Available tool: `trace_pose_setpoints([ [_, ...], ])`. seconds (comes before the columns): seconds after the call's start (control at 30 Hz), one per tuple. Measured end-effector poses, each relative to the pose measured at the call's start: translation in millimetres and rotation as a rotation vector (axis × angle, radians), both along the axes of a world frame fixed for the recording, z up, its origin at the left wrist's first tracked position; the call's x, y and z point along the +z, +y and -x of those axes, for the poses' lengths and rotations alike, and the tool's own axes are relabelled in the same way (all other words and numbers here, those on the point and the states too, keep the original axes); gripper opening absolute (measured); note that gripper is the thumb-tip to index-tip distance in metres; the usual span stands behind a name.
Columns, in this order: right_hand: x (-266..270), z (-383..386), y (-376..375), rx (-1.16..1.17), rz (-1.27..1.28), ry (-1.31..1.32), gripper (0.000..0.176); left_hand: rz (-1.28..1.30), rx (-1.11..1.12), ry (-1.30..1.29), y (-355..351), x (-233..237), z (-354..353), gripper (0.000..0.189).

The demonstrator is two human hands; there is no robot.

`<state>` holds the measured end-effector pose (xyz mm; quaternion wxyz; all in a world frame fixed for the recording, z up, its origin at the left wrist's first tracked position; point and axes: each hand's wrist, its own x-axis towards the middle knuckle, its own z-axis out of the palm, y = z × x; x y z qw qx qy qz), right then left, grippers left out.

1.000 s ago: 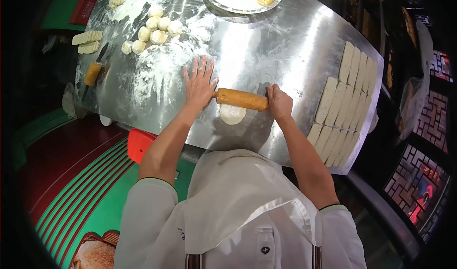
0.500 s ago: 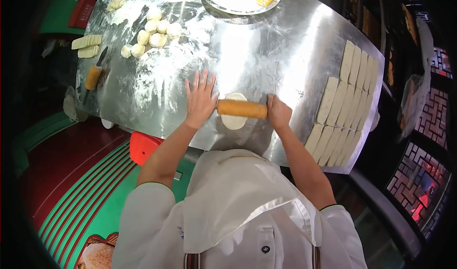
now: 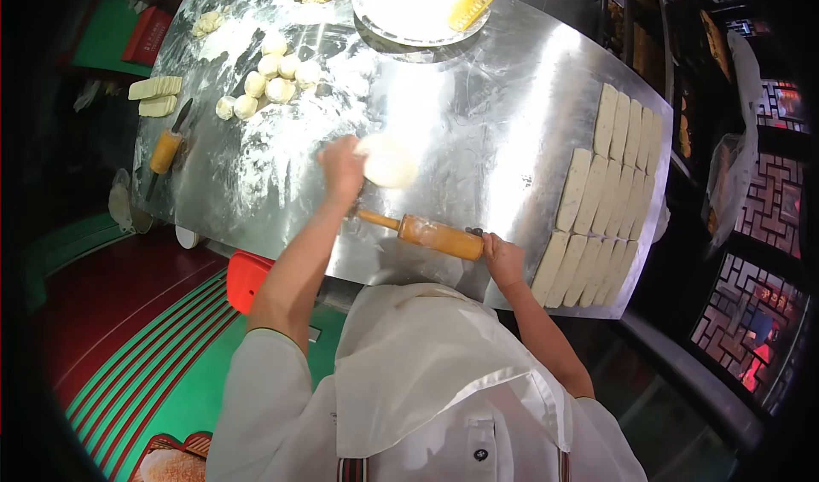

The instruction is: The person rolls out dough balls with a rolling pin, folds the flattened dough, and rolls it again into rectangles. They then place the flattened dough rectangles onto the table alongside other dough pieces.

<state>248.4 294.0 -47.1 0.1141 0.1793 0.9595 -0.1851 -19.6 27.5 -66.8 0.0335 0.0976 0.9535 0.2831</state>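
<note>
On the steel table, dough disc is pinched at its left edge by the left hand; fingers curled, motion-blurred, thumb position can't be told. Pin is gripped at its right handle by the right hand, fingers wrapped closed; its other handle is pointed toward the left forearm. Disc is held beyond the pin, apart from it; whether it's lifted can't be told. Balls are grouped far left, strips are lined up right.
</note>
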Motion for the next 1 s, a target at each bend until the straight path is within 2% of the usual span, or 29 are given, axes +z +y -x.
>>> trace_pose_setpoints([
  [0.03,-2,-7,2,-0.1,0.035,-0.016,0.045,0.138,0.084,0.081,-21,-10,25,0.023],
  [0.07,-11,-15,4,-0.102,0.022,0.001,0.045,0.147,0.187,0.103,-39,-16,41,0.025],
  [0.1,-23,-21,5,-0.204,0.066,-0.025,0.047,0.15,0.289,0.131,-55,-21,61,0.026],
  [0.17,-21,-23,6,-0.419,0.229,-0.074,0.05,-0.258,0.267,0.125,-89,-33,89,0.028],
  [0.2,-27,-25,4,-0.449,0.272,-0.03,0.051,-0.303,0.293,0.106,-93,-25,91,0.027],
  [0.23,-41,-27,5,-0.415,0.207,-0.088,0.049,-0.38,0.254,0.257,-96,-29,93,0.024],
  [0.27,-44,-25,6,-0.383,0.183,-0.185,0.047,-0.405,0.232,0.259,-87,-2,81,0.02],
  [0.3,-51,-24,7,-0.416,0.219,-0.141,0.048,-0.443,0.24,0.044,-93,3,75,0.019],
  [0.33,-62,-27,11,-0.168,0.086,-0.112,0.049,-0.602,0.233,-0.005,-85,16,58,0.021],
  [0.37,-94,-32,11,-0.321,0.212,-0.079,0.052,-0.835,0.249,-0.196,-77,27,38,0.021],
  [0.4,-99,-33,13,-0.339,0.261,-0.059,0.056,-0.904,0.203,-0.322,-69,43,15,0.02],
  [0.43,-36,-16,8,-0.404,0.304,-0.076,0.062,-1.018,0.246,-0.46,-62,44,-5,0.019],
  [0.47,-49,-15,10,-0.51,0.408,-0.153,0.061,-1.081,0.201,-0.561,-63,34,-24,0.018],
  [0.5,-65,-19,12,-0.517,0.407,-0.14,0.061,-1.106,0.21,-0.636,-50,36,-44,0.016],
  [0.53,-83,-23,12,-0.427,0.354,-0.162,0.059,-1.128,0.222,-0.711,-42,34,-59,0.014],
  [0.57,-91,-24,14,-0.338,0.298,-0.184,0.057,-1.13,0.207,-0.708,-47,11,-65,0.014],
  [0.63,-59,-14,15,-0.417,0.355,-0.207,0.057,-0.687,0.08,-0.577,-63,-46,-66,0.013],
  [0.67,-42,-10,14,-0.484,0.416,-0.24,0.057,-0.689,0.072,-0.572,-64,-46,-54,0.013],
  [0.73,-37,-8,13,-0.507,0.424,-0.229,0.058,-0.39,0.064,-0.198,-67,-43,-28,0.015],
  [0.8,-34,-9,12,-0.526,0.431,-0.225,0.059,-0.433,0.17,-0.101,-80,-47,9,0.018],
  [0.93,-40,-9,14,-0.502,0.423,-0.193,0.059,-0.424,0.178,0.015,-103,-13,37,0.02],
  [1.0,-44,-11,11,-0.487,0.392,-0.193,0.059,-0.235,0.068,0.259,-108,9,17,0.024],
])
